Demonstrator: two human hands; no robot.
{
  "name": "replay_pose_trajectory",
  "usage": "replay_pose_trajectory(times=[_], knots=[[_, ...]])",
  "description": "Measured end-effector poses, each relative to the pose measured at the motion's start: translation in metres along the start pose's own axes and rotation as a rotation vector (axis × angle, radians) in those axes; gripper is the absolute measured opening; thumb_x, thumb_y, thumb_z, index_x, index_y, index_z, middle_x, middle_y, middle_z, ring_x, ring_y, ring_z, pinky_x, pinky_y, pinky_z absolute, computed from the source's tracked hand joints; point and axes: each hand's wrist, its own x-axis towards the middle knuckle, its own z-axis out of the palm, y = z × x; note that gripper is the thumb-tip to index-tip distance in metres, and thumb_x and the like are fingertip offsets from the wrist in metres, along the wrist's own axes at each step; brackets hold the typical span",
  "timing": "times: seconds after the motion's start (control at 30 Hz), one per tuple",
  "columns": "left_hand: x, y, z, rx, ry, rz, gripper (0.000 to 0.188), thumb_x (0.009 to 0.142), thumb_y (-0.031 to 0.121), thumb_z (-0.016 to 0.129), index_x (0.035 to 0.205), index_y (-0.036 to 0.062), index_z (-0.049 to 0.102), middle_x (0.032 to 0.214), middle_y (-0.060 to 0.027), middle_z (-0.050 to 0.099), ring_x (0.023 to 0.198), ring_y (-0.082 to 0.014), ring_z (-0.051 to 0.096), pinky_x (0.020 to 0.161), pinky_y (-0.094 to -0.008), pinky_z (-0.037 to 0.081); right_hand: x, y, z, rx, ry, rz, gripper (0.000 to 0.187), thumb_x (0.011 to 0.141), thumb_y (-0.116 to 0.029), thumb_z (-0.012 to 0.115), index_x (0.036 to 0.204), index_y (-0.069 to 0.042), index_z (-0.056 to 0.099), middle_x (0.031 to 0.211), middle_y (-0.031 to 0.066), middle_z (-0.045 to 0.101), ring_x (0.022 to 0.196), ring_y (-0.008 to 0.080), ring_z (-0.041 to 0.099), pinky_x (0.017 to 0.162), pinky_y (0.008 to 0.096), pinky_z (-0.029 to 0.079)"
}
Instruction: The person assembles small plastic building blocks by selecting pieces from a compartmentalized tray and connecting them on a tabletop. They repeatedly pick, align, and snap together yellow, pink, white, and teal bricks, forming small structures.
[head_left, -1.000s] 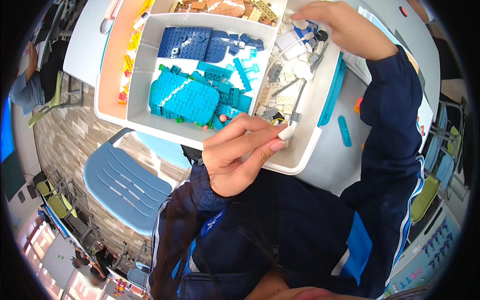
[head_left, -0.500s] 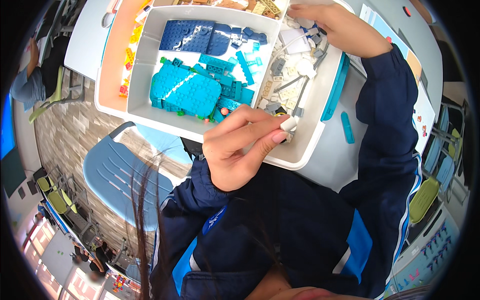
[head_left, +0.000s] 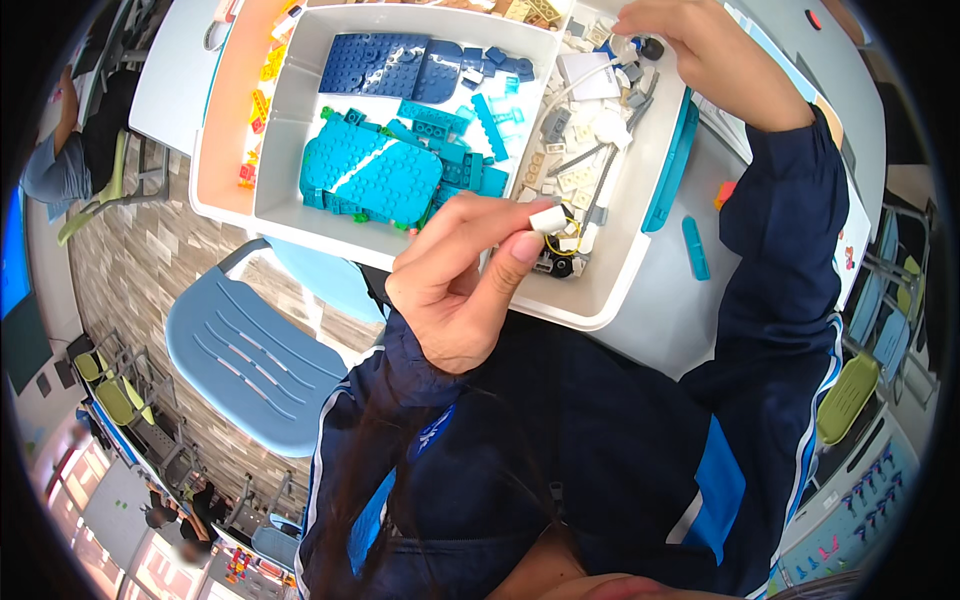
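Between the thumb and fingertips of my left hand [head_left: 455, 285] is a small white cylindrical piece [head_left: 548, 220]. That hand is over the near end of a white divided bin [head_left: 597, 310]. My right hand [head_left: 700, 50] reaches into the far end of the right-hand compartment, its visible fingers apart and bent down among the parts; some fingertips are hidden. Near them lie a dark round piece [head_left: 651, 48] and a white box-shaped part [head_left: 590, 76] with a cable. White and grey bricks and grey rods fill this compartment. A yellow loop [head_left: 566, 242] shows just past the white piece.
The middle compartment holds teal bricks [head_left: 370, 170] and dark blue plates [head_left: 375, 65]; orange and yellow pieces [head_left: 260, 105] lie in the left one. A teal strip [head_left: 695, 248] rests on the grey table right of the bin. A blue chair [head_left: 250, 360] stands at left.
My left hand has moved slightly left and nearer with the white piece, uncovering the yellow loop and black parts. My right hand has shifted right, its fingers now bent more downward.
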Motion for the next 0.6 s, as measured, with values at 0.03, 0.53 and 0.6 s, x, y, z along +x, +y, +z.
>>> replay_pose_trajectory(times=[0.03,0.53,0.6], knots=[[0.0,-0.001,0.0,-0.003,0.002,0.0,0.022,0.091,0.001,0.07,0.112,-0.0026,0.072,0.1,-0.0132,0.069,0.087,-0.0174,0.064,0.079,-0.0288,0.05,0.0,0.001,0.001,-0.003,0.013,-0.023,0.034,0.074,0.009,0.054,0.102,0.001,0.072,0.1,0.0224,0.07,0.095,0.0383,0.067,0.085,0.0399,0.052],[-0.001,0.001,0.003,0.046,0.026,0.028,0.021,0.091,-0.002,0.069,0.112,-0.0029,0.071,0.105,-0.0148,0.069,0.09,-0.0189,0.064,0.08,-0.0297,0.05,0.001,0.007,-0.003,-0.152,-0.074,0.134,0.018,0.075,0.002,0.058,0.088,-0.002,0.071,0.082,0.0215,0.067,0.083,0.0396,0.065,0.075,0.0446,0.052],[-0.001,-0.003,0.004,0.038,0.039,0.041,0.021,0.091,-0.001,0.07,0.111,-0.0028,0.071,0.105,-0.0151,0.069,0.091,-0.0199,0.064,0.082,-0.0302,0.05,0.001,0.006,-0.003,-0.158,-0.103,0.104,0.02,0.075,0.002,0.057,0.088,-0.002,0.071,0.082,0.0214,0.068,0.083,0.0396,0.065,0.075,0.0447,0.052]])
